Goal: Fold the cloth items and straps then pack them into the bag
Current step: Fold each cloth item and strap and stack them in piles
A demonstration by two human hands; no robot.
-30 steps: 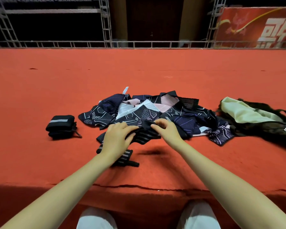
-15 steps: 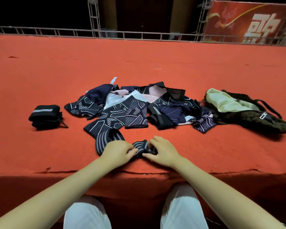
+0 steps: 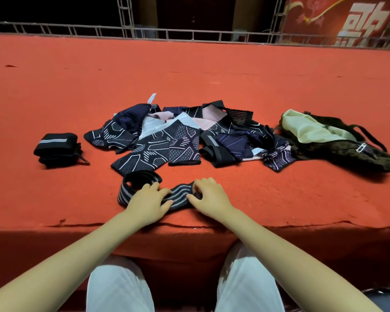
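Pinching striped strap (image 3: 180,195), right hand (image 3: 208,197), left hand (image 3: 148,204) pressing

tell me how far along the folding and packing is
Early. One rolled black strap sits finished at the left. Both hands, left hand and right hand, are working a striped strap near the edge. The pile of patterned cloths remains unfolded, and the bag lies open, nothing visibly packed.
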